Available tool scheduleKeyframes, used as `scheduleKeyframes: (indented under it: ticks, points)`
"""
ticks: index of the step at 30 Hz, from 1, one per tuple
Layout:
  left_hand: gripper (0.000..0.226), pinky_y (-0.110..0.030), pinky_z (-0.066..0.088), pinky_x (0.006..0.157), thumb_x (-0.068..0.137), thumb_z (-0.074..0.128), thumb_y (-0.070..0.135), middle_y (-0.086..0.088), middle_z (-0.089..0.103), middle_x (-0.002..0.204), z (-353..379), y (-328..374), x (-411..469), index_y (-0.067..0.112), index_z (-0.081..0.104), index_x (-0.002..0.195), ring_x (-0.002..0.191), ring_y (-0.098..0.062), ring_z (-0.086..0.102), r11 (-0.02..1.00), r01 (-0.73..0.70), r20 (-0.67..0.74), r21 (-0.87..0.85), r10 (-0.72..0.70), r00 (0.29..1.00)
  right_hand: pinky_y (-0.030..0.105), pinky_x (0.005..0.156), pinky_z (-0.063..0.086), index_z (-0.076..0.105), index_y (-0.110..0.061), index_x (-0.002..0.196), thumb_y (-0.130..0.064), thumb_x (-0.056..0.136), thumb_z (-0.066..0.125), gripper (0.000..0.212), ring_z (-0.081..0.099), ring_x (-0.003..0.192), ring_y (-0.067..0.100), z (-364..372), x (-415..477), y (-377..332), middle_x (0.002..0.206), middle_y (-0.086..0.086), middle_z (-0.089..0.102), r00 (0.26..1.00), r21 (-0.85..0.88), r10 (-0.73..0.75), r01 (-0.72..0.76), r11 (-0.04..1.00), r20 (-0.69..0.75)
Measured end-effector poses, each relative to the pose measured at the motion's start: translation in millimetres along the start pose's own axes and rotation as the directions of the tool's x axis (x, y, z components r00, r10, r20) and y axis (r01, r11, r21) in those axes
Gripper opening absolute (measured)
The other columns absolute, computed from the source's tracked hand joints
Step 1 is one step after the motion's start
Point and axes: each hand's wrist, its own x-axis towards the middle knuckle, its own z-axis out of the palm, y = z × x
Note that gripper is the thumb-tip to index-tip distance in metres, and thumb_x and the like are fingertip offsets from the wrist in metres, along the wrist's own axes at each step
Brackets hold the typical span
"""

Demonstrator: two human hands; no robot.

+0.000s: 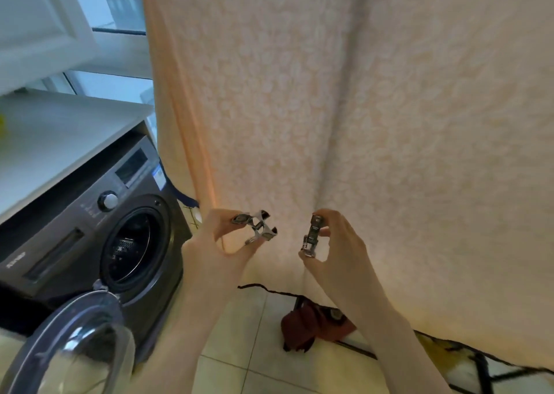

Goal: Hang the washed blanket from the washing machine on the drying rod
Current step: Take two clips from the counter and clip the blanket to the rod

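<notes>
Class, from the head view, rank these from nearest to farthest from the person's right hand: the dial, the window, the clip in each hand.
1. Right clip: pinched in the right hand itself.
2. Left clip: just left, pinched in the left hand.
3. Dial: farther left, on the washer.
4. Window: top left, beyond the washer.

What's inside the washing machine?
The door of the washing machine is open. Only the bare metal drum shows, with no laundry. Deeper in, it is too dark to see. The blanket hangs outside.
</notes>
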Motion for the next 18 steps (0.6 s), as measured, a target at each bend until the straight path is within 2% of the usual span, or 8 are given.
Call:
scheduleKeyframes:
  ticks: [5,8,11,14,18]
  points:
    - [0.035,-0.015,0.051,0.081,0.068,0.085,0.019,0.018,0.070,0.093,-2,21,40,0.025,0.065,0.096,0.093,0.008,0.064,0.991,-0.135,0.011,0.020,0.135,0.991,0.022,0.082,0.039,0.044,-0.021,0.125,-0.009,0.078,0.071,0.056,0.046,0.106,0.017,-34,35,-14,0.121,-0.004,0.043,0.991,-0.145,-0.132,0.129,0.981,-0.016]
    - [0.033,-0.006,0.047,0.077,0.068,0.085,0.018,0.020,0.069,0.090,-7,44,69,0.025,0.065,0.093,0.090,0.011,0.063,0.974,-0.227,0.013,0.014,0.227,0.974,0.021,0.086,0.033,0.044,-0.021,0.123,-0.014,0.077,0.073,0.055,0.037,0.115,0.017,-57,67,-27,0.127,-0.003,0.039,0.976,-0.234,-0.212,0.196,0.952,-0.049]
    - [0.032,0.001,0.042,0.076,0.066,0.085,0.023,0.022,0.067,0.089,-16,71,100,0.026,0.065,0.090,0.088,0.014,0.062,0.952,-0.305,0.000,0.018,0.305,0.952,0.028,0.096,0.034,0.045,-0.018,0.126,-0.012,0.076,0.071,0.056,0.028,0.128,0.022,-76,98,-44,0.136,0.001,0.035,0.953,-0.332,-0.291,0.247,0.910,-0.087]
    - [0.035,-0.003,0.046,0.078,0.064,0.083,0.035,0.022,0.067,0.090,-28,99,131,0.024,0.066,0.092,0.088,0.012,0.063,0.916,-0.398,-0.027,0.048,0.400,0.916,0.038,0.106,0.031,0.049,-0.013,0.124,-0.018,0.074,0.074,0.056,0.021,0.138,0.027,-91,127,-61,0.141,0.007,0.034,0.922,-0.435,-0.368,0.286,0.854,-0.116]
    - [0.036,-0.013,0.051,0.082,0.064,0.083,0.038,0.018,0.070,0.092,-41,139,172,0.021,0.066,0.091,0.088,0.008,0.065,0.845,-0.530,-0.058,0.075,0.534,0.844,0.043,0.115,0.013,0.047,-0.016,0.120,-0.027,0.076,0.072,0.051,0.004,0.145,0.026,-116,168,-86,0.150,0.006,0.024,0.894,-0.543,-0.443,0.340,0.768,-0.068]
